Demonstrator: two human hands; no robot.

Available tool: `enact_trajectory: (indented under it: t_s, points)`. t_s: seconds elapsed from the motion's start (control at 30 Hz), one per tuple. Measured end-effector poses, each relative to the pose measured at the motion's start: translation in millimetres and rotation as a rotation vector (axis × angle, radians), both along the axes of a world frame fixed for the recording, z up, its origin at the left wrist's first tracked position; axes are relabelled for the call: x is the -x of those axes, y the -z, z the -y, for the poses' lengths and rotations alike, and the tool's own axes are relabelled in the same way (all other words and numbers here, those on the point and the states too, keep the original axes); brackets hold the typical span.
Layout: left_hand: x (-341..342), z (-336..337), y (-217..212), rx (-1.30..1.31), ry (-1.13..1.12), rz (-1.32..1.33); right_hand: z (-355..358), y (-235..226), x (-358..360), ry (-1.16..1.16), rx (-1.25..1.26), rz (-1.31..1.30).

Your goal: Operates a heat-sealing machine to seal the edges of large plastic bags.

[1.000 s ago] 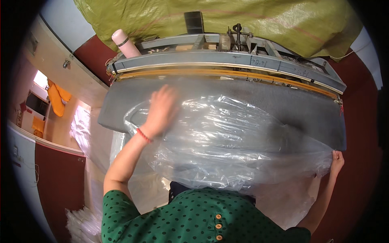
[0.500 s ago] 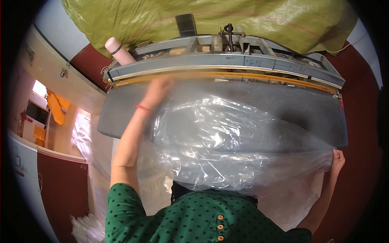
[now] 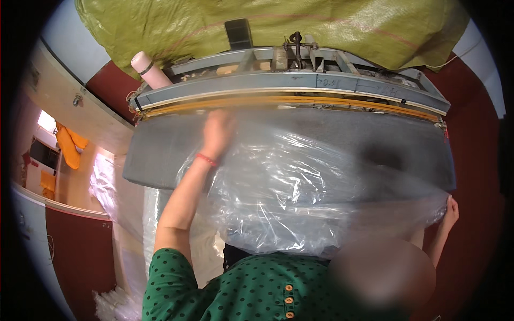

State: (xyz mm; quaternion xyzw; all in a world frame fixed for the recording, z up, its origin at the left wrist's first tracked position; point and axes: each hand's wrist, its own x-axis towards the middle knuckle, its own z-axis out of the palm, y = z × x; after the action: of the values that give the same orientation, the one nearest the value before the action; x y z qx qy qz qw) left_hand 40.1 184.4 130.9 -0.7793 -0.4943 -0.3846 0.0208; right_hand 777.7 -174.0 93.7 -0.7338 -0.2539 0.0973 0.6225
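Note:
A large sheet of clear plastic film [image 3: 289,187] lies wrinkled and shiny across the grey-topped bench [image 3: 160,142] and hangs over its near edge toward my body. My right hand [image 3: 452,210] is closed on the film's right end, by the bench's near right corner. Toward the back of the bench, left of the middle, my left hand [image 3: 218,131] is over the grey surface at the film's far left part. Motion smears its fingers, so whether they grip the film is unclear.
Behind the grey top runs a metal sealing-machine frame [image 3: 300,83] with orange strips [image 3: 257,100] along its front. A pink bottle [image 3: 150,70] stands at its left end. Yellow-green woven sheeting [image 3: 342,24] hangs behind. More plastic [image 3: 115,305] is heaped at lower left.
My left hand has shifted right and slightly nearer, still blurred. The right hand keeps its hold at the film's right end. A blurred round patch now covers the lower right.

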Motion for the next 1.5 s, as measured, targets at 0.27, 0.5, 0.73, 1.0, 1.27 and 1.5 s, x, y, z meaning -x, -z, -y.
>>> enact_trajectory:
  t_s: [0.27,0.5,0.73,1.0,1.27,1.5]
  points:
    - [15,7,-53,0.240,-0.162,1.037,-177,-51,51,0.149,-0.201,0.170]
    - [113,-56,16,0.080,-0.387,0.798,-307,-5,104,-0.117,-0.241,0.315]
    - [123,-71,24,0.052,-0.312,0.892,-326,-14,124,0.118,-0.132,0.317]
    - [125,-65,13,-0.075,-0.606,0.965,-318,-29,126,0.082,-0.274,0.018]
    - [142,-30,-5,0.019,-0.391,0.372,-285,-41,131,-0.253,-0.085,0.429]
    - [111,30,-36,0.263,-0.494,0.113,-156,-75,160,0.087,0.325,0.727]
